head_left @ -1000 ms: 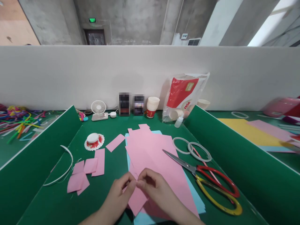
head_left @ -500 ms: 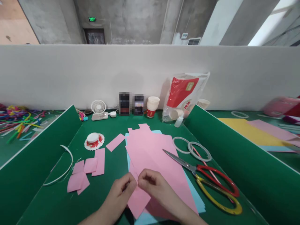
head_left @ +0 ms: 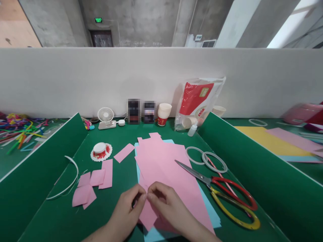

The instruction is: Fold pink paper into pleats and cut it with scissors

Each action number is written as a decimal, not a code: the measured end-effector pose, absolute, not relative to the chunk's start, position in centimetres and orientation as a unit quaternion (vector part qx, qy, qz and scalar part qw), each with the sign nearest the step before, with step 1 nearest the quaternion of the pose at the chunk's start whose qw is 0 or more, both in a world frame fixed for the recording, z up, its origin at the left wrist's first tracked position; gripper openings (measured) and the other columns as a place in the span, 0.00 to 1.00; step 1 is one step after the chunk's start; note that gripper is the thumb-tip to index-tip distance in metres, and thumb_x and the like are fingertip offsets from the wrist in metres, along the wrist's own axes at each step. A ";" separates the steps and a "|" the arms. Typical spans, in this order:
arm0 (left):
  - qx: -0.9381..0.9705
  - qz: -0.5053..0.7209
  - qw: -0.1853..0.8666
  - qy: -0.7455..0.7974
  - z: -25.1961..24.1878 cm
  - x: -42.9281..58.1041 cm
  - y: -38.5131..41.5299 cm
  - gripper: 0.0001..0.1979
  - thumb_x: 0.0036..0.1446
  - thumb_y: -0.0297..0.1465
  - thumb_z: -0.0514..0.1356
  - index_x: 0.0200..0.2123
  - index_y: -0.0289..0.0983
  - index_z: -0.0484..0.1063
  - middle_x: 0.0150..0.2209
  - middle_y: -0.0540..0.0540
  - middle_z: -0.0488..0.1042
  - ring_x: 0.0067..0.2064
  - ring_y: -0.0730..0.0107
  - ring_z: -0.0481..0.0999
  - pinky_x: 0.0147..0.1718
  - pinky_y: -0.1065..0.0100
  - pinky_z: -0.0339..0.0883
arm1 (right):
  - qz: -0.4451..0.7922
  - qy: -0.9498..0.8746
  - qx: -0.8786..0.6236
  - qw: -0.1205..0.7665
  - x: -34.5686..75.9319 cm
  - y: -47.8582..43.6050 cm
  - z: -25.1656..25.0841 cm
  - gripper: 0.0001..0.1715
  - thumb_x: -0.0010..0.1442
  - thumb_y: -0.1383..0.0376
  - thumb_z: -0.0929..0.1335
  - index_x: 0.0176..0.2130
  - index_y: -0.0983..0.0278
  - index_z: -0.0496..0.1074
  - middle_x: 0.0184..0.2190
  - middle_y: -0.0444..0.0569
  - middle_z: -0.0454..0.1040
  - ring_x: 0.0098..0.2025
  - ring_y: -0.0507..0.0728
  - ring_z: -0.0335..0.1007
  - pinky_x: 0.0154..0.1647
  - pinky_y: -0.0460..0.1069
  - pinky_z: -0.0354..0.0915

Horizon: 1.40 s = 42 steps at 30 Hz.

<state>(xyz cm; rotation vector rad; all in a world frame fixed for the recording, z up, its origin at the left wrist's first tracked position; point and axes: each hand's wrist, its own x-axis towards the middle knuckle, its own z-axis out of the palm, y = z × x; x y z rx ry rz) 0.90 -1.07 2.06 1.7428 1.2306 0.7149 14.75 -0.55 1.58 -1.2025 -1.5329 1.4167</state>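
Observation:
My left hand (head_left: 126, 210) and my right hand (head_left: 166, 205) meet at the near middle of the green table, both pinched on the top edge of a small pink paper piece (head_left: 148, 216). Fingertips of the two hands touch each other. Under them lies a stack of large pink paper sheets (head_left: 164, 164) on a light blue sheet (head_left: 214, 218). Scissors (head_left: 222, 190) with red and yellow handles rest on the stack's right side, blades pointing left.
Small pink paper cut-offs (head_left: 93, 183) lie at left, beside a white curved strip (head_left: 68, 178) and a cut paper-cup piece (head_left: 101, 152). Tape rings (head_left: 207, 158) sit past the scissors. Green dividers (head_left: 252, 174) flank the space. A fan (head_left: 106, 118), cups (head_left: 163, 115) and a bag (head_left: 196, 101) line the back wall.
The small pink piece has shifted slightly between my fingers, its lower corner swinging a little. My hands stay in the same spot.

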 end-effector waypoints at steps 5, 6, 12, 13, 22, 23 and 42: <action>0.695 0.283 0.432 0.501 2.0 1.2 -1.1 0.09 0.51 0.31 0.46 0.20 0.38 0.55 0.19 0.55 0.56 0.22 0.74 0.57 0.22 0.74 0.52 | 0.517 -0.619 -0.485 0.338 14.6 -0.7 1.6 0.05 0.44 0.72 0.58 0.20 0.64 0.58 0.18 0.41 0.58 0.23 0.50 0.54 0.23 0.44 0.53; 0.695 0.279 0.430 0.504 2.0 1.3 -1.1 0.08 0.49 0.30 0.46 0.19 0.38 0.54 0.18 0.55 0.56 0.22 0.74 0.57 0.22 0.74 0.52 | 0.506 -0.627 -0.489 0.333 14.5 -0.7 1.6 0.06 0.43 0.73 0.58 0.20 0.64 0.58 0.18 0.41 0.59 0.23 0.50 0.54 0.23 0.44 0.53; 0.696 0.265 0.425 0.514 2.0 1.3 -1.1 0.06 0.44 0.27 0.46 0.17 0.38 0.54 0.17 0.54 0.56 0.21 0.74 0.57 0.21 0.73 0.51 | 0.493 -0.640 -0.491 0.324 14.4 -0.7 1.7 0.07 0.40 0.75 0.57 0.19 0.64 0.57 0.18 0.41 0.60 0.22 0.50 0.55 0.23 0.44 0.52; 0.695 0.268 0.426 0.513 2.0 1.3 -1.0 0.06 0.44 0.27 0.45 0.18 0.38 0.54 0.17 0.54 0.56 0.21 0.74 0.57 0.21 0.73 0.51 | 0.516 -0.627 -0.485 0.325 14.4 -0.7 1.7 0.07 0.40 0.75 0.57 0.19 0.64 0.58 0.18 0.41 0.59 0.22 0.49 0.54 0.23 0.44 0.51; 0.704 0.292 0.375 0.527 2.0 1.1 -0.9 0.06 0.45 0.26 0.47 0.18 0.38 0.57 0.17 0.55 0.57 0.20 0.74 0.59 0.21 0.74 0.53 | 0.604 -0.543 -0.460 0.359 14.8 -0.3 1.8 0.02 0.45 0.69 0.62 0.23 0.65 0.64 0.20 0.41 0.62 0.25 0.50 0.57 0.28 0.45 0.56; 0.712 0.294 0.361 0.525 1.9 1.1 -0.9 0.07 0.46 0.26 0.47 0.18 0.38 0.57 0.17 0.54 0.58 0.21 0.74 0.60 0.21 0.74 0.54 | 0.594 -0.547 -0.466 0.361 14.7 -0.4 1.8 0.02 0.44 0.70 0.62 0.22 0.65 0.63 0.20 0.41 0.62 0.25 0.50 0.58 0.28 0.45 0.56; 0.759 0.233 0.363 0.488 2.3 1.1 -1.1 0.07 0.38 0.22 0.47 0.15 0.38 0.56 0.15 0.54 0.58 0.20 0.74 0.59 0.20 0.74 0.51 | 0.685 -0.518 -0.401 0.318 15.1 -0.7 1.7 0.08 0.34 0.75 0.57 0.17 0.65 0.59 0.15 0.36 0.58 0.19 0.46 0.50 0.21 0.42 0.47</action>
